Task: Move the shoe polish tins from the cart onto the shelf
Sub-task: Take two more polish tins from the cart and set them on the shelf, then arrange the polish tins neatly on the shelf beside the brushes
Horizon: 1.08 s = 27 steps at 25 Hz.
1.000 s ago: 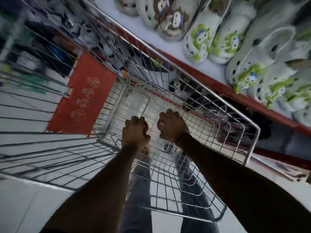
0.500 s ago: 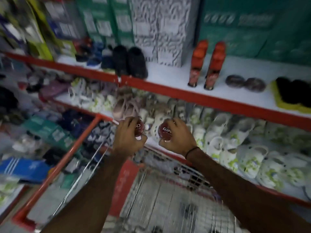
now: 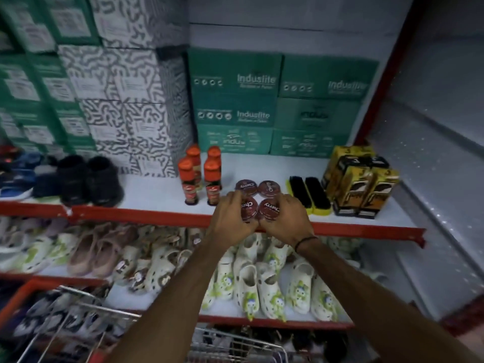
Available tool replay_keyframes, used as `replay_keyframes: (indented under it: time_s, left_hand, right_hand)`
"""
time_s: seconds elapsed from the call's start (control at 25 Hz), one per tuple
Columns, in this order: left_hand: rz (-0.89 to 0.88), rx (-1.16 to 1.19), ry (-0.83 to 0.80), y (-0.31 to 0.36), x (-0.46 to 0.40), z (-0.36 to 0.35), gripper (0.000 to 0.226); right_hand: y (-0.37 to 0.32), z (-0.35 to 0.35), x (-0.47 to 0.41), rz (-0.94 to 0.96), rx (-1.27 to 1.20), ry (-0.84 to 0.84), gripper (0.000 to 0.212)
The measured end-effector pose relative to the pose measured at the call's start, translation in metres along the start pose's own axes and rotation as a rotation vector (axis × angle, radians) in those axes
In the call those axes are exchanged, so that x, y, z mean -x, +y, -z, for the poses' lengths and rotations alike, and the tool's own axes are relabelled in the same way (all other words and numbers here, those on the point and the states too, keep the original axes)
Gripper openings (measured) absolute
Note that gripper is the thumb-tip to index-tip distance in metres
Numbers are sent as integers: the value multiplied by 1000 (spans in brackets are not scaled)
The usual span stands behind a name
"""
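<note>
My left hand (image 3: 230,218) grips a round dark red shoe polish tin (image 3: 248,207) at the front of the white shelf (image 3: 157,189). Beside it, my right hand (image 3: 286,218) grips a second tin (image 3: 269,209); the two tins touch side by side near the shelf's red front edge. Two more tins (image 3: 245,185) (image 3: 268,187) lie flat just behind them. The wire cart (image 3: 78,307) shows at the bottom, its inside mostly hidden by my arms.
Several orange-capped polish bottles (image 3: 200,176) stand left of the tins. Black brushes (image 3: 310,193) and yellow-black boxes (image 3: 358,184) sit to the right. Green and patterned shoe boxes (image 3: 235,100) fill the back. Black shoes (image 3: 89,182) sit at left; clogs (image 3: 262,279) line the lower shelf.
My hands lifted out of the cart with one tin each and reached up to the shelf, where they now hold the tins in front of the two resting ones.
</note>
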<state>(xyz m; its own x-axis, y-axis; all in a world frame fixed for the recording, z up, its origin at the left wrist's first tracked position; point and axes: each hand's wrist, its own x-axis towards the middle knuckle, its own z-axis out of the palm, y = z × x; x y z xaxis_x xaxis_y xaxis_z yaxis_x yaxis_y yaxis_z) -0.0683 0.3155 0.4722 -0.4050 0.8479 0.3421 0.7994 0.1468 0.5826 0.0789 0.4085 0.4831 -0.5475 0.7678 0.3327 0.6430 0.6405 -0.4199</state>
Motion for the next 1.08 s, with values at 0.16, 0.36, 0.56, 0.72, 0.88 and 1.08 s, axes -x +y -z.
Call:
replay_keyframes:
  time_s: [0.16, 0.36, 0.56, 0.72, 0.88, 1.08]
  left_hand:
    - [97, -28, -78, -1, -32, -27, 41]
    - [46, -41, -131, -6, -39, -27, 34]
    - [-169, -236, -88, -15, -16, -16, 42]
    - [-158, -378, -197, -12, -13, -14, 54]
    - [-82, -436, -279, -10, -12, -17, 64]
    - [-69, -446, -311, -8, -15, -17, 65]
  right_hand:
    - [19, -8, -16, -29, 17, -34, 37]
    - [25, -12, -27, 49, 46, -22, 24]
    - [34, -15, -4, 183, 180, 9, 38]
    - [32, -7, -1, 176, 268, -56, 47]
    - [30, -4, 4, 167, 348, -80, 58]
    - [27, -1, 5, 152, 346, -97, 72]
